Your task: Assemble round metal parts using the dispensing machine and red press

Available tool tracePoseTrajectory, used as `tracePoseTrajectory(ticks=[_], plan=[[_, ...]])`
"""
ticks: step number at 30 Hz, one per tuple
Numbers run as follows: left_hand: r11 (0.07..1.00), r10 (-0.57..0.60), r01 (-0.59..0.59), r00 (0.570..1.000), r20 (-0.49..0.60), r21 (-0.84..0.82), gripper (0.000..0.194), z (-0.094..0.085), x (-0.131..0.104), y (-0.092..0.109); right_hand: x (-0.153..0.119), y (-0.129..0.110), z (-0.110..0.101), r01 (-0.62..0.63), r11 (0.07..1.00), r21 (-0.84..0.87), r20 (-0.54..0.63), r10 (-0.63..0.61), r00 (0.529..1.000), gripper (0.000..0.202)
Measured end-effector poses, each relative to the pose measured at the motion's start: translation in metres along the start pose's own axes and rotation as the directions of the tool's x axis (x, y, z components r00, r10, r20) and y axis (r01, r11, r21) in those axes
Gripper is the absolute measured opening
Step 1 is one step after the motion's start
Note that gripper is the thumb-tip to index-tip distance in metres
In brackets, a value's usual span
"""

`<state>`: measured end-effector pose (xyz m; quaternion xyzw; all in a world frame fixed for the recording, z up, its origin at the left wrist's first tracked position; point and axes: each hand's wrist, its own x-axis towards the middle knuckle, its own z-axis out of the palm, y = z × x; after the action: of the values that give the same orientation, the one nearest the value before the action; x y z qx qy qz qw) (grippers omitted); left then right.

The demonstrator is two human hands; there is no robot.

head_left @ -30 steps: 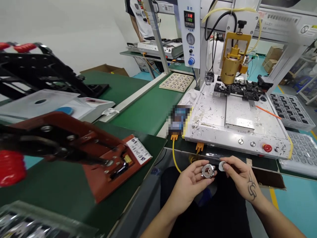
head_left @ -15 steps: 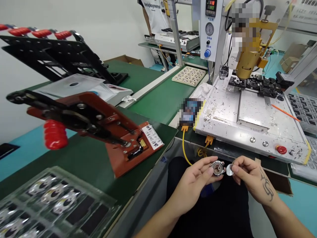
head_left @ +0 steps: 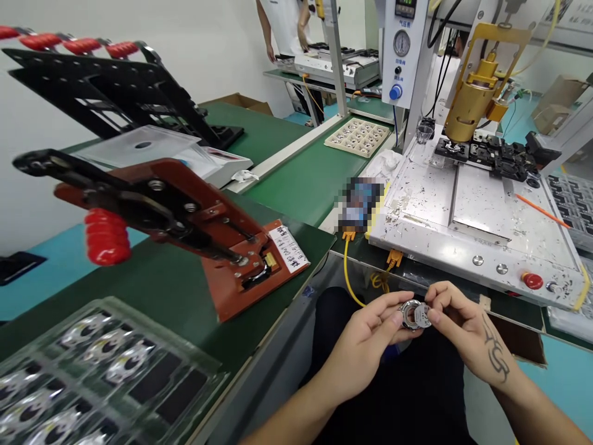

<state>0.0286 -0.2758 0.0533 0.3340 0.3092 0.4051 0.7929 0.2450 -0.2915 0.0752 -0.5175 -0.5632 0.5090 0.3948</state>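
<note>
In front of my lap, my left hand [head_left: 370, 334] grips a round shiny metal case [head_left: 406, 316], much like a watch case, by its left side between thumb and fingers. A small flat silver disc [head_left: 422, 316] is pinched between the thumb and fingertips of my right hand [head_left: 458, 318]. The disc overlaps the right part of the case's opening. Whether it touches the inside or lies just above, I cannot tell. Part of the case's far rim is behind the disc and fingers.
A red toggle press [head_left: 222, 284] stands on the green bench at left, near a clear tray [head_left: 204, 364] of shiny metal parts. On the right is a white machine [head_left: 417, 228] with a gold cylinder [head_left: 467, 111]. A beige tray [head_left: 356, 137] lies further back. Another person [head_left: 287, 28] stands behind.
My right hand has brought the silver disc leftward, from beside the case to over its opening. My left hand keeps its grip on the case. The view has shifted slightly.
</note>
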Motion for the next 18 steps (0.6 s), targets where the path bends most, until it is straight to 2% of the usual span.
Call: tracePoseTrajectory(ticks=[5, 18], plan=[[1.000, 0.009, -0.009, 1.000, 0.007, 0.000, 0.043, 0.0049, -0.0023, 0.0026, -0.0010, -0.0011, 0.0071, 0.017, 1.000, -0.026, 0.021, -0.016, 1.000, 0.024], [0.994, 0.046, -0.047, 0.999, 0.005, 0.095, 0.040, 0.0095, -0.0055, 0.0026, -0.0025, -0.0033, 0.0099, 0.027, 0.999, -0.039, -0.010, -0.028, 1.000, 0.024]])
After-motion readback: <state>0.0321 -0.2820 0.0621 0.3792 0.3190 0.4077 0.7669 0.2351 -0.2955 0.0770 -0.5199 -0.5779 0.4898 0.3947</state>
